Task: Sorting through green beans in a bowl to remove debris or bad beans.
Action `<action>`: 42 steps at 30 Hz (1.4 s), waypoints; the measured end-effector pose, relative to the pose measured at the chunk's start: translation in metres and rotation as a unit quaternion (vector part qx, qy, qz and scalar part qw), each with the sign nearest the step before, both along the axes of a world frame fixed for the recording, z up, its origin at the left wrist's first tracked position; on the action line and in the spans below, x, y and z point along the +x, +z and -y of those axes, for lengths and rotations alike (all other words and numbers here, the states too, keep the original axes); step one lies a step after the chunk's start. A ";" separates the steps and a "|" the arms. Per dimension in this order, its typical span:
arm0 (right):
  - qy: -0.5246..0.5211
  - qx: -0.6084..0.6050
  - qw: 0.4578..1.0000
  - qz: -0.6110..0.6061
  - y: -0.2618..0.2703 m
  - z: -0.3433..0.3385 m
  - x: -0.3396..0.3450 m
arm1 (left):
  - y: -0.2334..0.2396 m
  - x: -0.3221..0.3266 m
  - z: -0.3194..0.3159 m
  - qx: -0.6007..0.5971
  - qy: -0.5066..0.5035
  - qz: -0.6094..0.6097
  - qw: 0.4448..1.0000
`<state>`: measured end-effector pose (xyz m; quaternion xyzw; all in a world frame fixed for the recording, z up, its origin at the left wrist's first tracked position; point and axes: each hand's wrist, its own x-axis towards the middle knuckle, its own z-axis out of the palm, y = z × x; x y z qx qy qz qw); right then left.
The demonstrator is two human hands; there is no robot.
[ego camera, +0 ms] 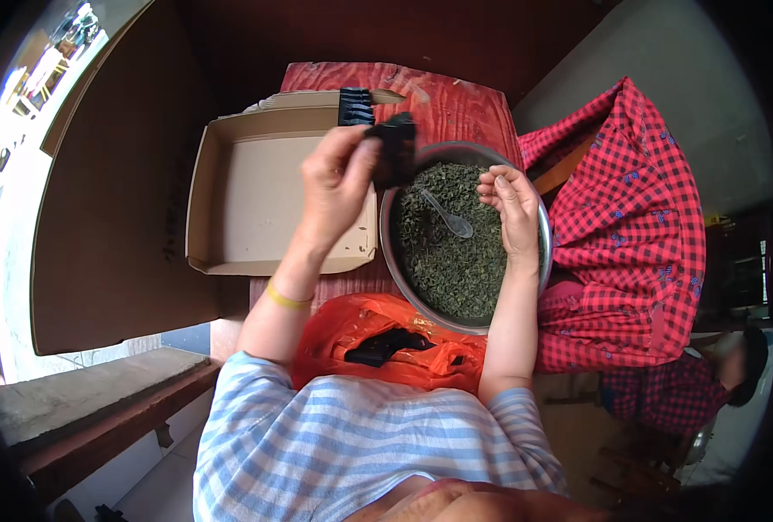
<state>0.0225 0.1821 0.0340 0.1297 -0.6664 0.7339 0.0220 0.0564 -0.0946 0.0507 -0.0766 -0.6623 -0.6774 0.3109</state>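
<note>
My left hand (339, 176) pinches a dark, blurred packet (394, 150) between thumb and fingers, above the gap between the cardboard box and the metal basin. Over the right part of the basin is my right hand (514, 212), its fingers curled; whether it holds something small cannot be told. Dried green leaves (455, 280) fill much of the round metal basin (386, 241), and a clear plastic spoon (448, 214) lies on them. The shallow cardboard box (282, 196) at the left has a few small dark bits inside. A stack of dark packets (356, 106) stands at its upper right corner.
An orange plastic bag (334, 320) with dark packets (386, 346) inside lies between me and the basin. Under the box and basin is a red wood-grain table (452, 107). A large cardboard panel (119, 196) stands left, checked red cloth (621, 241) hangs right, and a person (673, 398) is beyond.
</note>
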 end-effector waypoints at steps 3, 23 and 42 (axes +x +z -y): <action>-0.007 0.021 0.999 0.024 -0.001 -0.001 -0.002 | -0.021 0.009 0.032 -0.099 0.092 0.062 0.989; 0.069 0.086 0.993 0.051 -0.004 0.005 0.000 | -0.102 0.002 0.030 -0.122 0.034 0.307 0.943; 0.101 0.121 0.985 0.065 -0.006 0.009 0.000 | -0.099 0.166 -0.056 -0.640 -0.372 0.059 0.670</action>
